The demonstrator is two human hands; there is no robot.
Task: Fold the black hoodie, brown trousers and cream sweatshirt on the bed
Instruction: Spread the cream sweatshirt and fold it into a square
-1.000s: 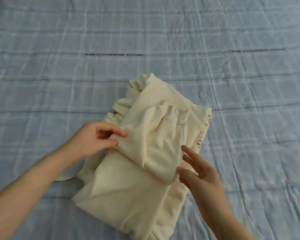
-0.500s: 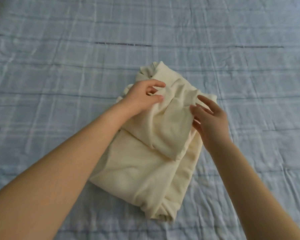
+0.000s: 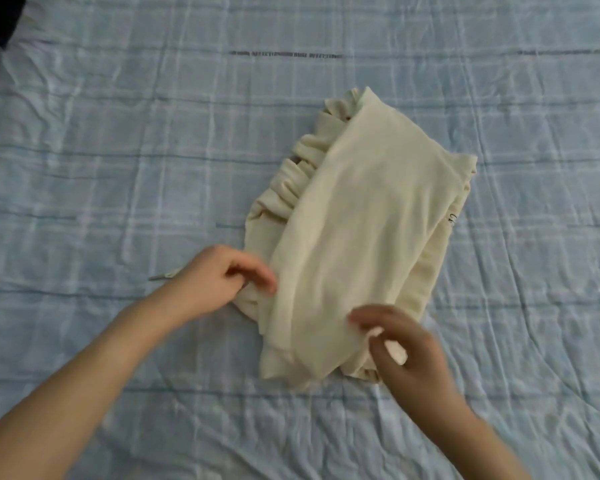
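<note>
Sweatshirt: cream sweatshirt (image 3: 357,233) lies folded on the bed (image 3: 118,150), near the middle.
Left hand: left hand (image 3: 219,284) at its near-left edge, fingers curled against the cloth; grip unclear.
Right hand: right hand (image 3: 400,344) pinches the near-right corner.
Room: bare sheet all around.
</note>
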